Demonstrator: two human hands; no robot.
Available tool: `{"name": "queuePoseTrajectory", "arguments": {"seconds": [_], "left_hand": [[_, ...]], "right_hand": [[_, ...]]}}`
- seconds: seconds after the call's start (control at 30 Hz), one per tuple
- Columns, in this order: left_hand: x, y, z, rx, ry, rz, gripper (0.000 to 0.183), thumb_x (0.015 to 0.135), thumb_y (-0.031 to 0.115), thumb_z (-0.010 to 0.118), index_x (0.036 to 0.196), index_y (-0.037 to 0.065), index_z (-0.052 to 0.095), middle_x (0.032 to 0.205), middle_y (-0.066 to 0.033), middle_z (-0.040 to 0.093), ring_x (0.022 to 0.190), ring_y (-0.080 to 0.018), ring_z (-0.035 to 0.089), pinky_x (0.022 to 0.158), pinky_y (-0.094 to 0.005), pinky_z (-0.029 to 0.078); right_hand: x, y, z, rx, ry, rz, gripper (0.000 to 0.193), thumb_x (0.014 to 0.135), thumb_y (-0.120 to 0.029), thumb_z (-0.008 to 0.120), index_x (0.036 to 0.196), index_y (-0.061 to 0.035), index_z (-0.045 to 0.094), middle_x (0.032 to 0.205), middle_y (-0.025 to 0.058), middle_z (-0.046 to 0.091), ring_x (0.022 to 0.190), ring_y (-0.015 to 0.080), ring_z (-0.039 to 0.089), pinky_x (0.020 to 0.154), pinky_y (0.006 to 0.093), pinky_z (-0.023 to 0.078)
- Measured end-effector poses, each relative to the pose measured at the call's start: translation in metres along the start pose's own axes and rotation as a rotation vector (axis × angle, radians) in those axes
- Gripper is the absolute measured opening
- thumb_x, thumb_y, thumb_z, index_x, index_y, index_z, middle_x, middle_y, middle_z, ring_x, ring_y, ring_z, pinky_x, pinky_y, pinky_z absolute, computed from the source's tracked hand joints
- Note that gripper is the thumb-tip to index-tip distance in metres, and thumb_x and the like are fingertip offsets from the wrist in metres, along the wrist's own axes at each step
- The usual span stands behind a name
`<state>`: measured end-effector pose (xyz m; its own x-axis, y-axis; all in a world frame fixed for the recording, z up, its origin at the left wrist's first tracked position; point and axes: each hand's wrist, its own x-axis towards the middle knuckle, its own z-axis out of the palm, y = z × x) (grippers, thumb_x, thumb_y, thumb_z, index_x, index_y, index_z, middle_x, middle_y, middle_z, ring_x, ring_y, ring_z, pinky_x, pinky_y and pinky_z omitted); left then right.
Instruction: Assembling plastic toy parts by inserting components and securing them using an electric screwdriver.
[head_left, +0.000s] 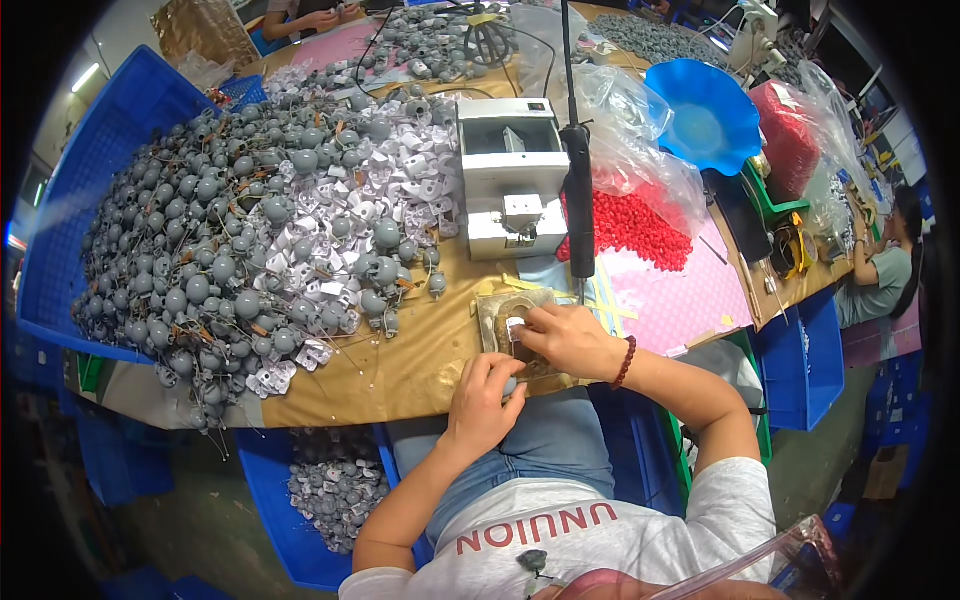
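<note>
My left hand [484, 402] is at the table's front edge, its fingers curled round a grey rounded part [511, 386] that shows only partly. Just beyond it, my right hand [572, 342] reaches over a worn block-like fixture [490, 308] with a recess. Its fingertips pinch a small white plastic piece [515, 327] at that recess. Most of the piece is hidden by the fingers. Past the fixture stands a white bench machine [512, 178]. A black electric screwdriver [578, 195] hangs upright beside the machine, its tip near my right hand.
Grey ball-shaped parts with wires [190, 260] heap up on the left, beside white plastic pieces [405, 170]. Red small parts [640, 230] lie on a pink sheet [690, 300] at right, near a blue bowl [705, 115]. Blue bins [800, 365] stand below. Another person [880, 270] sits far right.
</note>
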<state>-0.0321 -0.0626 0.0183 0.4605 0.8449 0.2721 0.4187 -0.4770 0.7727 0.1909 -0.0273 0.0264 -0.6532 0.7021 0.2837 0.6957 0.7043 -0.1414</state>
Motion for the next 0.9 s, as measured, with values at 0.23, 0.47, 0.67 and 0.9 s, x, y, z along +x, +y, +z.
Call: {"name": "queuePoseTrajectory", "arguments": {"seconds": [0.23,0.47,0.67,0.9], "left_hand": [[0.003,-0.004,-0.008,0.003,-0.036,-0.024,0.028,0.08,0.001,0.071,0.108,0.004,0.068,0.109,-0.0136,0.062,0.103,-0.0354,0.061,0.089,-0.0438,0.051],[0.012,-0.002,-0.007,0.325,0.065,0.039,0.042,0.079,0.005,0.071,0.121,0.008,0.067,0.124,-0.0126,0.061,0.115,-0.0341,0.057,0.097,-0.0476,0.047],[0.02,-0.02,0.017,0.577,0.03,0.19,0.052,0.079,0.012,0.072,0.131,0.01,0.065,0.132,-0.0141,0.059,0.122,-0.0331,0.054,0.103,-0.0527,0.041],[0.024,-0.03,0.023,0.47,0.032,0.194,0.05,0.077,0.006,0.071,0.126,0.012,0.068,0.124,-0.0134,0.061,0.121,-0.0314,0.056,0.104,-0.0475,0.041]], "right_hand": [[0.002,-0.001,-0.004,-0.051,-0.084,-0.114,0.019,0.078,-0.017,0.066,0.091,-0.0031,0.069,0.094,0.0073,0.057,0.087,0.0228,0.062,0.066,0.0337,0.056],[-0.011,-0.01,0.007,-0.082,-0.064,-0.081,0.023,0.078,-0.017,0.067,0.094,-0.002,0.071,0.1,0.008,0.06,0.088,0.0237,0.062,0.073,0.0372,0.055],[-0.034,0.014,-0.011,0.509,0.12,0.271,0.035,0.084,-0.002,0.069,0.12,-0.0023,0.07,0.112,0.0148,0.07,0.102,0.032,0.065,0.09,0.0422,0.053],[-0.07,0.025,-0.003,0.469,0.11,0.382,0.044,0.083,-0.003,0.072,0.126,-0.0034,0.062,0.117,0.0175,0.067,0.111,0.0362,0.063,0.096,0.0423,0.052]]}}
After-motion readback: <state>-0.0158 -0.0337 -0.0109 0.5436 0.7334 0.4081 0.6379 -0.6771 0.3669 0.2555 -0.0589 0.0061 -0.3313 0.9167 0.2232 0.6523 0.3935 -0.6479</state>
